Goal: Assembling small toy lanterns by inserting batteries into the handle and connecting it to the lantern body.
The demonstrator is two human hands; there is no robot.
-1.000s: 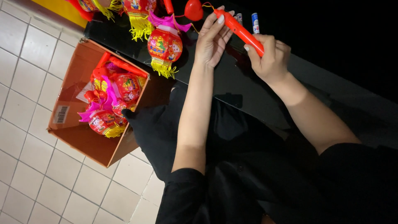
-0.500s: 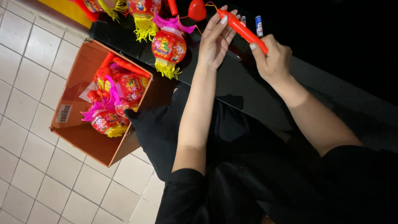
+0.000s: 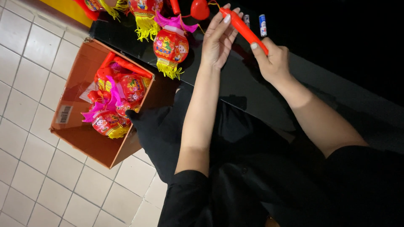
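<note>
The head camera is looking down on a seated person in black, working at a dark table (image 3: 235, 90). Both hands are holding a red stick (image 3: 244, 30) above the table's far part. The stick is a slim, glossy, orange-red plastic tube, lying slantwise from upper left to lower right. The right hand (image 3: 273, 61) is gripping its lower end, fingers curled around it and thumb pressed along the top. The left hand (image 3: 218, 40) is touching its upper end, fingers long and loosely together, fingertips (image 3: 227, 17) pinching the tip. A thin cord is running from that tip toward a red heart-shaped piece (image 3: 200, 9) just beside it.

Two small batteries (image 3: 262, 24) are lying on the table just behind the stick. A red lantern (image 3: 170, 46) with a yellow fringe and pink top is resting left of the left hand. On the tiled floor (image 3: 29, 42), a cardboard box (image 3: 80, 134) is holding more lanterns and red sticks.
</note>
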